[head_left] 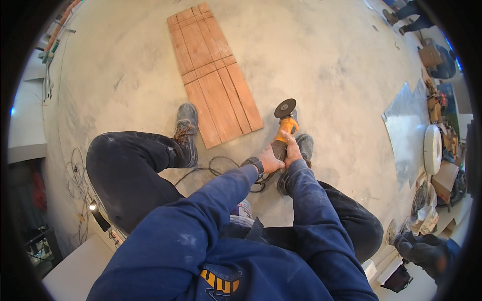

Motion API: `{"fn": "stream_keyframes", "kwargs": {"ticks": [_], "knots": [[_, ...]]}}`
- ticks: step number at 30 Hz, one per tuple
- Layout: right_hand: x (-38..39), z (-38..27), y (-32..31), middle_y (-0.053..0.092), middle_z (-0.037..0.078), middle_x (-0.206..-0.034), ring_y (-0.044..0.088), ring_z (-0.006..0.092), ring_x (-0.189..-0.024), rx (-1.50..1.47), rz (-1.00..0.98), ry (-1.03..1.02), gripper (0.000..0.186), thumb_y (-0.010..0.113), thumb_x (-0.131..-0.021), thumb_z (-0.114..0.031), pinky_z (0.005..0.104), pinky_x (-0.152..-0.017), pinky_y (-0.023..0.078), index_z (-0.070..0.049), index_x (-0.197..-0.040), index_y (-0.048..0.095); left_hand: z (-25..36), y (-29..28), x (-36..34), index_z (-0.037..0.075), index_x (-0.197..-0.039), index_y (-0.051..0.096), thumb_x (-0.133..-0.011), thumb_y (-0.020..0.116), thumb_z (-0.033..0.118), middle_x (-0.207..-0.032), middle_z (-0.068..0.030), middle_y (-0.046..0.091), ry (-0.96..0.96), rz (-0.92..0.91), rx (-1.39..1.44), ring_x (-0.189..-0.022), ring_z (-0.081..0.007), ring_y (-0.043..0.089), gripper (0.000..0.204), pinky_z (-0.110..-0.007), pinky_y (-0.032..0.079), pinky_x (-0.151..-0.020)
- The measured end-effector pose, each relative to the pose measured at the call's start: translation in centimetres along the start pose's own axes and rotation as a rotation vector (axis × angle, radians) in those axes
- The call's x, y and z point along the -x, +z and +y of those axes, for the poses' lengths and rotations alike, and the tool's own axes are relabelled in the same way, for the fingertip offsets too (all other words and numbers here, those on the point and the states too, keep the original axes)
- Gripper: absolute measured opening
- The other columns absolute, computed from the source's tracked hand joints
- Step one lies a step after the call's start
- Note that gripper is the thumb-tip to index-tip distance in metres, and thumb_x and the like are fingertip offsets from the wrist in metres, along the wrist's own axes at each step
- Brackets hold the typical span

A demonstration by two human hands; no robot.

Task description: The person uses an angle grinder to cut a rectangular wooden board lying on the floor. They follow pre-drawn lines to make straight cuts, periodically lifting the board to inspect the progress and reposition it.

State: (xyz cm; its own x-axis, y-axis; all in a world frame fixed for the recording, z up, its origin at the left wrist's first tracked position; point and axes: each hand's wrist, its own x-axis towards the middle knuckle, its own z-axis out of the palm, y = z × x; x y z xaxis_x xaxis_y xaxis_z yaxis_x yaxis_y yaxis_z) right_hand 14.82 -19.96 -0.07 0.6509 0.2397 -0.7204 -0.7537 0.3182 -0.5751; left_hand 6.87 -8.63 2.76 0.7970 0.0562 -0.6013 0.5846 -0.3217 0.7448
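Observation:
Both my hands are on a yellow and black angle grinder (285,128), held out above my right shoe. Its dark round disc (285,108) points away from me. My left hand (269,159), with a dark watch on the wrist, is closed around the rear of the body. Closer to the grinder's head, my right hand (290,150) wraps the body from the right side. A reddish-brown wooden panel (216,80) with dark grooves along and across it lies flat on the floor, ahead and to the left of the grinder, apart from the disc.
A black cable (223,159) loops on the floor between my shoes. Grey sheet metal (405,133) lies at the right, beside a white round object (432,149) and clutter. Other people's legs (414,17) show at the far right and lower right. Tangled cord (76,175) lies left.

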Motion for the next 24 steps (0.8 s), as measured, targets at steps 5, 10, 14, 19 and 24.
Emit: {"fn": "stream_keyframes", "kwargs": {"ticks": [5,10,14,19,24], "knots": [[-1.7,-0.5,1.0,0.065,0.009,-0.09,0.066,0.0229,-0.073,0.11,0.025,-0.006,0.042,0.081,-0.087,-0.026,0.0383,-0.067,0.059,-0.01,-0.116,0.056,1.1,-0.9,-0.5,-0.001,-0.135,0.05,-0.067,0.083,0.03,-0.118,-0.0254,0.068,0.005,0.051,-0.062,-0.113,-0.0399,0.066,0.082,-0.045,0.053,-0.098],[-3.9,-0.2,3.1,0.066,0.01,-0.091,0.068,0.025,-0.074,0.123,-0.013,0.058,0.042,0.078,-0.09,-0.031,0.0391,-0.067,0.06,-0.009,-0.117,0.055,1.2,-2.6,-1.1,-0.003,-0.132,0.052,-0.069,0.083,0.028,-0.115,-0.0254,0.068,-0.055,0.12,-0.07,-0.111,-0.0395,0.067,0.076,-0.044,0.053,-0.096],[-5.0,-0.6,5.1,0.066,0.012,-0.092,0.07,0.0285,-0.074,-0.04,-0.113,0.124,0.047,0.067,-0.097,-0.047,0.0418,-0.069,0.062,-0.008,-0.121,0.056,0.3,-4.8,-1.3,-0.006,-0.136,0.046,-0.071,0.083,0.027,-0.119,-0.0267,0.066,-0.001,0.108,0.075,-0.115,-0.0394,0.065,0.082,-0.043,0.052,-0.098],[-5.9,-1.4,7.9,0.067,0.013,-0.095,0.071,0.0311,-0.075,0.038,-0.147,0.194,0.055,0.054,-0.103,-0.056,0.0444,-0.07,0.063,-0.006,-0.125,0.056,-0.5,-5.9,-2.0,-0.009,-0.14,0.038,-0.072,0.085,0.029,-0.125,-0.0264,0.063,-0.066,0.093,0.311,-0.119,-0.0364,0.063,0.09,-0.042,0.05,-0.102],[-6.7,-0.7,9.5,0.068,0.013,-0.096,0.071,0.0297,-0.075,0.03,-0.172,0.261,0.051,0.059,-0.102,-0.053,0.0434,-0.07,0.063,-0.007,-0.124,0.058,-2.3,-6.1,-2.7,-0.006,-0.143,0.039,-0.071,0.086,0.023,-0.129,-0.0196,0.061,0.001,0.156,0.48,-0.117,-0.0281,0.063,0.091,-0.039,0.051,-0.1]]}}
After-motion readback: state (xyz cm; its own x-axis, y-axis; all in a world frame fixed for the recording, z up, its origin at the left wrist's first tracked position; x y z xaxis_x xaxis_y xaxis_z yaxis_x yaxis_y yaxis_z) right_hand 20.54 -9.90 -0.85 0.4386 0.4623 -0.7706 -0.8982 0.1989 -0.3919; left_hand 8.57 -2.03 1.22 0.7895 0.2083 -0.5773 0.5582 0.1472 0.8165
